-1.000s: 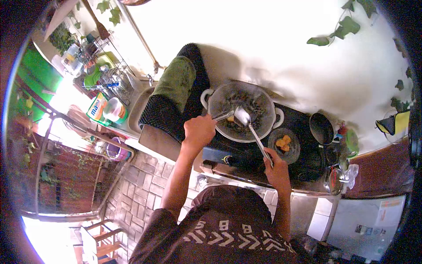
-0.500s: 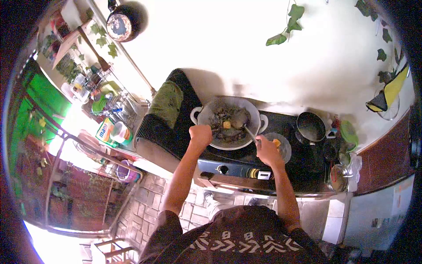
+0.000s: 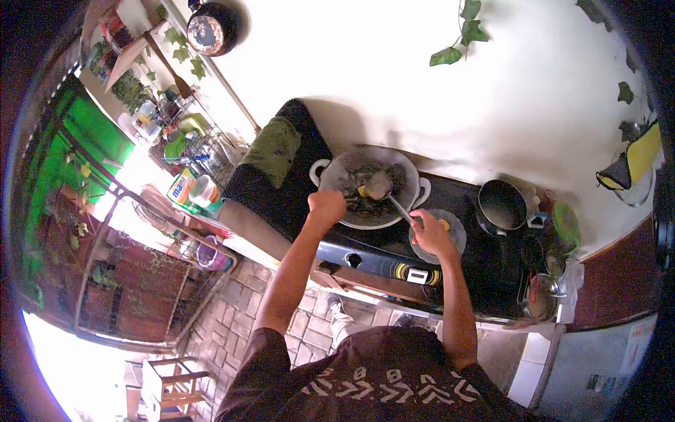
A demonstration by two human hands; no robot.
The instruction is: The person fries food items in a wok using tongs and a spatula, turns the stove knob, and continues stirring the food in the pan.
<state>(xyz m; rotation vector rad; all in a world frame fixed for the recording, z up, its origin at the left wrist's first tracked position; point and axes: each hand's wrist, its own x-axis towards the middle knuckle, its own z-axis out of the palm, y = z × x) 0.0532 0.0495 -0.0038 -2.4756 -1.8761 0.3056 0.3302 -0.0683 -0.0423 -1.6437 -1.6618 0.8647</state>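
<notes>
A wide pan with two pale handles sits on the stove, with dark food inside. My right hand grips the handle of a metal ladle, whose round head is over the pan. Beside the ladle's head a small yellow-orange piece shows in part. At the pan's front left rim, my left hand is closed in a fist; what it holds, if anything, is hidden. Under my right hand is a clear dish with a yellow-orange piece in it.
A dark saucepan stands right of the pan, with utensils and a green strainer beyond it. The stove's front panel has a knob. Left are a green cloth, a dish rack and a mama-labelled pack.
The ladle's head has shifted and turned, and it now partly covers the yellow-orange piece. My right hand stays on the handle. My left fist remains by the rim. The camera view has shifted slightly.
</notes>
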